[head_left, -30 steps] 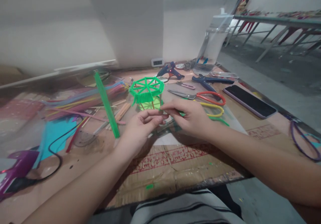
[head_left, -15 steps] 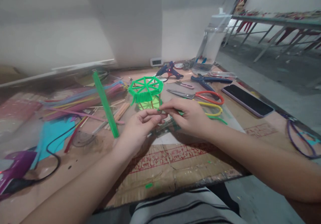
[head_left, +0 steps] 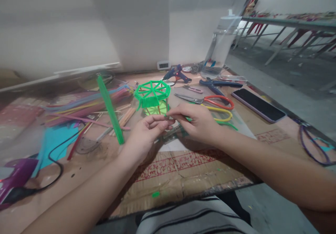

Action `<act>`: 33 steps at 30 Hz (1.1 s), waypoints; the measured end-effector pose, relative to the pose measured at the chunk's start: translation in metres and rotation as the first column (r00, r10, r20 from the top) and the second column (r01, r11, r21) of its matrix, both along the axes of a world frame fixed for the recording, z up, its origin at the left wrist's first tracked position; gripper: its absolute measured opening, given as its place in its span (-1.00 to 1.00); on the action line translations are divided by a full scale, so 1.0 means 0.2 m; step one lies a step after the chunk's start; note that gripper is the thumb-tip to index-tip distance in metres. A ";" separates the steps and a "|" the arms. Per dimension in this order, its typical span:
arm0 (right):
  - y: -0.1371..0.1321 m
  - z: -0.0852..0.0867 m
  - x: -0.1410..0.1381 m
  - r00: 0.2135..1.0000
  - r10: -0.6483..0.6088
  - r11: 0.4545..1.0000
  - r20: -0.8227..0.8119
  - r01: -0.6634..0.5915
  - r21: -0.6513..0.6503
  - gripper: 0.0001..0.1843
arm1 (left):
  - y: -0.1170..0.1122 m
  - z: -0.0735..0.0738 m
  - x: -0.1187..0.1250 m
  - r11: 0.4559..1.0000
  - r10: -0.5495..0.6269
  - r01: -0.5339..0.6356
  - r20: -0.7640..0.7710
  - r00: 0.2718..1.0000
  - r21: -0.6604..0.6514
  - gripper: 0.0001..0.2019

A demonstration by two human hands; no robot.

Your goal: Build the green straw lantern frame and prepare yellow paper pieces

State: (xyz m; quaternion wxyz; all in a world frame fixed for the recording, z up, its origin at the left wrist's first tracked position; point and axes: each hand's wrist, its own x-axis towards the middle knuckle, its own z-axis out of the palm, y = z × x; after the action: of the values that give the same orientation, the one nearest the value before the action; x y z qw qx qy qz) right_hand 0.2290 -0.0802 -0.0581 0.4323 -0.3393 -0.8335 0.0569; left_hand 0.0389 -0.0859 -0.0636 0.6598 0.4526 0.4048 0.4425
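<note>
My left hand (head_left: 151, 130) and my right hand (head_left: 196, 122) meet fingertip to fingertip over the middle of the table. Both are closed in a pinch around a small green piece (head_left: 166, 115), mostly covered by the fingers; it looks like a bit of pipe cleaner. Just behind the fingertips stands a small round frame (head_left: 153, 93), its spoked top wrapped in green pipe cleaner and held up by thin brown sticks over a light green base. Scissors (head_left: 195, 99) with red and yellow handles lie open beyond my right hand, partly hidden by it.
Left of my hands are a bundle of green pipe cleaners (head_left: 111, 110), coloured strips, a blue sheet (head_left: 56, 143) and a purple glue gun (head_left: 17, 181) with its cord. To the right lie a phone (head_left: 258, 104) and blue pliers (head_left: 220, 83). Behind stand a blue glue gun (head_left: 177, 73) and a water bottle (head_left: 219, 48).
Almost nothing differs. Both hands keep the same pinch in the same place, and the view has shifted very slightly.
</note>
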 end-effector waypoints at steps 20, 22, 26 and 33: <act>0.00 -0.01 0.01 1.000 0.012 1.000 -0.004 -0.012 0.021 -0.76 | -0.01 0.02 0.01 0.999 0.037 -0.037 -0.012 0.999 -0.009 -0.56; 0.00 -0.01 0.01 1.000 0.019 0.999 0.015 -0.020 0.030 -0.75 | -0.01 0.02 0.00 1.000 0.031 -0.031 -0.023 0.999 0.001 -0.58; 0.00 0.00 0.01 0.999 0.016 0.999 0.031 -0.017 0.034 -0.75 | -0.01 0.02 0.00 1.000 0.014 -0.014 -0.023 1.000 0.021 -0.61; 0.00 0.00 -0.01 0.998 0.046 0.997 0.050 -0.049 0.055 -0.75 | -0.01 0.01 -0.01 0.995 0.041 -0.029 -0.127 0.991 0.096 -0.68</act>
State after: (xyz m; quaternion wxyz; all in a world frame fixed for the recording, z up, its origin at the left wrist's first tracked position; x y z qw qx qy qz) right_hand 0.2277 -0.0807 -0.0587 0.4198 -0.3084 -0.8528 0.0355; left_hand 0.0364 -0.0877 -0.0609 0.6023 0.5038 0.4332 0.4424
